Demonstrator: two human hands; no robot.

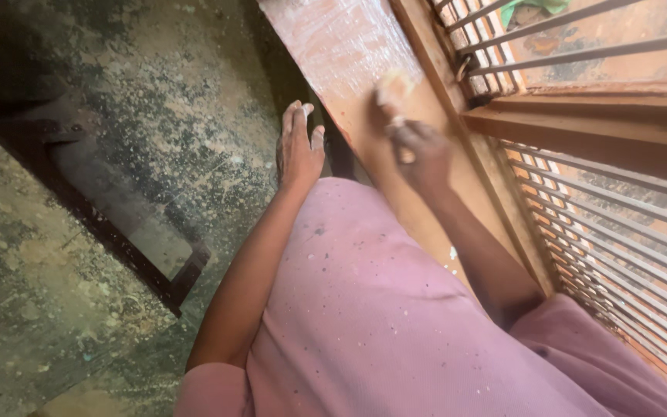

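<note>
My right hand point(418, 154) is closed around a small pale pad point(394, 86), blurred by motion, pressed against a reddish-brown wooden board point(349, 54) that leans up beside a window frame. The board's upper part looks whitish and scuffed. My left hand point(299, 147) rests with fingers extended and together against the board's left edge, holding nothing. A pink garment covers my body in the foreground.
A barred window with a wooden frame point(580, 123) fills the right side, its metal bars point(627, 224) running across. A stained, speckled concrete floor point(171, 116) lies to the left, with a dark frame piece point(133, 247) lying on it.
</note>
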